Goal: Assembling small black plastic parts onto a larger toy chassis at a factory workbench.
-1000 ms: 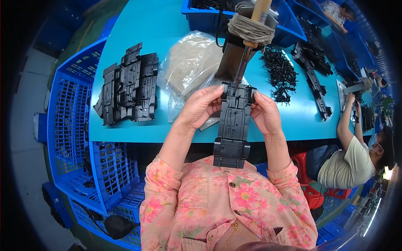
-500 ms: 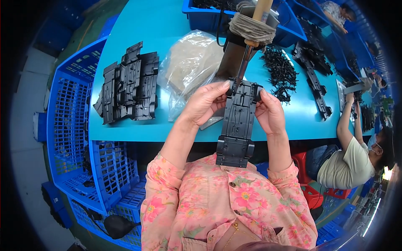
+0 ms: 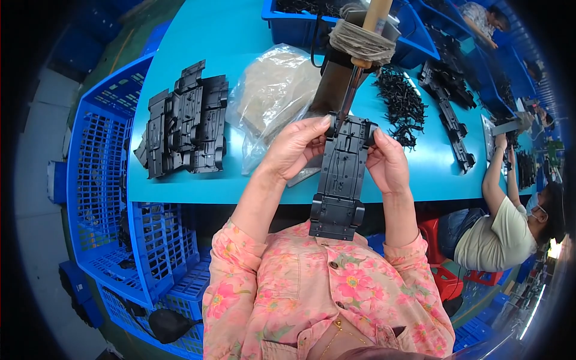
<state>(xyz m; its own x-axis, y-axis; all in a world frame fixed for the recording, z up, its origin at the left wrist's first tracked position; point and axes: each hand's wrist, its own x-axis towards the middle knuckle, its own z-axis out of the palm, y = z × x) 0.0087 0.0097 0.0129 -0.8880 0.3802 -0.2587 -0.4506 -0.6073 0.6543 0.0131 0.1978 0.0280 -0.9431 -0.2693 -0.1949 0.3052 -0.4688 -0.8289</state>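
Chassis (image 3: 341, 180): long black moulded plastic plate, ribbed, notched ends, held upright over the worktop (image 3: 198, 186) edge. Left hand (image 3: 294, 147) and right hand (image 3: 387, 162) pinch its upper corners. Iron (image 3: 360, 54): cloth-wrapped wooden handle, tip meeting the chassis top; contact point unclear. Stack (image 3: 183, 126) of like plates lies left; crinkled clear bag (image 3: 273, 99) beside.

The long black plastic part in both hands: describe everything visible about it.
The black plastic part is a long, flat moulded panel with ribs and notched corners, looking matte and rigid. It is held lengthwise above the table edge, near end toward the person's chest. The left hand and right hand grip its far end; a rod-like tool tip meets its top edge.
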